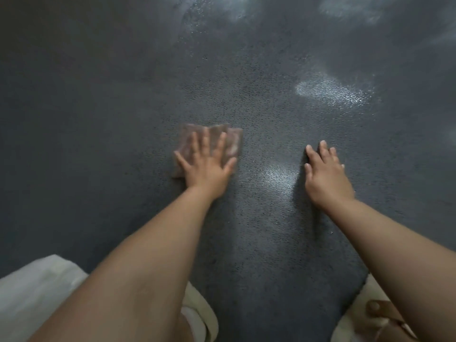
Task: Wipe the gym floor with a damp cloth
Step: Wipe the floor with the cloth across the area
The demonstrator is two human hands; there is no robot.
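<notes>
A folded pinkish-brown cloth lies flat on the dark grey textured gym floor, a little left of centre. My left hand presses down on the cloth with its fingers spread, covering the cloth's near right part. My right hand rests flat on the bare floor to the right, fingers apart, holding nothing. Wet shiny patches glint on the floor ahead and between my hands.
My knees in pale cream clothing show at the bottom left. A sandalled foot shows at the bottom right. Lighter smears mark the floor at the top.
</notes>
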